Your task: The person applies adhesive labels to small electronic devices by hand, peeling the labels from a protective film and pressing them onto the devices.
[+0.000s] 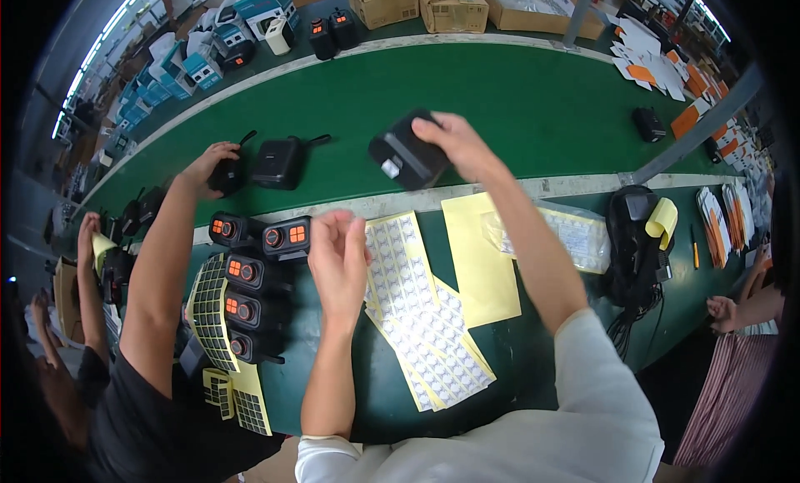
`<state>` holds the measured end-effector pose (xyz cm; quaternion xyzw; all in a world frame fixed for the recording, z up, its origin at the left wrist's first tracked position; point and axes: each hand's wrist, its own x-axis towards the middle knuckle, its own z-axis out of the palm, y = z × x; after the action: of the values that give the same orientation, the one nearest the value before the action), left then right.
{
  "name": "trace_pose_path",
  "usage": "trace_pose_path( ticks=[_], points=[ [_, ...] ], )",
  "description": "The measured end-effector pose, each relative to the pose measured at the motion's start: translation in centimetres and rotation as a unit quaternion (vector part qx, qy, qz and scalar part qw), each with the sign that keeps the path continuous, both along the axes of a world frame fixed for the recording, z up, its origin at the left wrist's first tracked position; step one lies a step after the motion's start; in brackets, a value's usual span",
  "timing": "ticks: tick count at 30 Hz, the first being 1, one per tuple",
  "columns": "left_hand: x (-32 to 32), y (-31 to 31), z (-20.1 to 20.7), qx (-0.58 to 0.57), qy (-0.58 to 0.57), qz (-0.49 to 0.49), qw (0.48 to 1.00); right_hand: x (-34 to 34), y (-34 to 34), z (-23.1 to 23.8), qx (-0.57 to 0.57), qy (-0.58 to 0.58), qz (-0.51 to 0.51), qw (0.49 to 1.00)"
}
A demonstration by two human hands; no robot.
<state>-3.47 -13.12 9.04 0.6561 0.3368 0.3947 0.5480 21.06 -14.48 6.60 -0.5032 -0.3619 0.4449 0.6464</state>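
Observation:
My right hand [458,145] holds a black boxy device [410,160] over the green belt, thumb on its top edge. A small white label shows near the device's lower left corner. My left hand [337,262] is raised beside the label sheets, its fingers curled together; whether anything small is between them I cannot make out. Below and right of it, sheets of small round-printed labels [429,333] lie overlapping on the green table. A plain yellow backing sheet [479,262] lies under my right forearm. Left of my left hand stand several black devices with orange buttons [287,237].
On the belt [508,91], a co-worker's hand [218,162] touches a black device beside another one [279,162]. Grids of dark stickers [208,300] lie at left. A plastic sleeve [567,237], a black bag with cables [629,250] and an orange pen [695,248] lie at right.

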Motion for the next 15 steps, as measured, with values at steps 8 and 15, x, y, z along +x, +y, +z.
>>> trace_pose_path(
  ticks=[8, 15],
  points=[
    [1.2, -2.4, -4.7, 0.413, 0.312, -0.081, 0.852, 10.5, 3.3, -1.3, -0.257, -0.420, 0.007, 0.871],
    [-0.4, 0.1, -4.6, 0.222, 0.290, -0.116, 0.924, -1.9, -2.4, 2.7, -0.021, -0.649, -0.119, 0.751]
  ],
)
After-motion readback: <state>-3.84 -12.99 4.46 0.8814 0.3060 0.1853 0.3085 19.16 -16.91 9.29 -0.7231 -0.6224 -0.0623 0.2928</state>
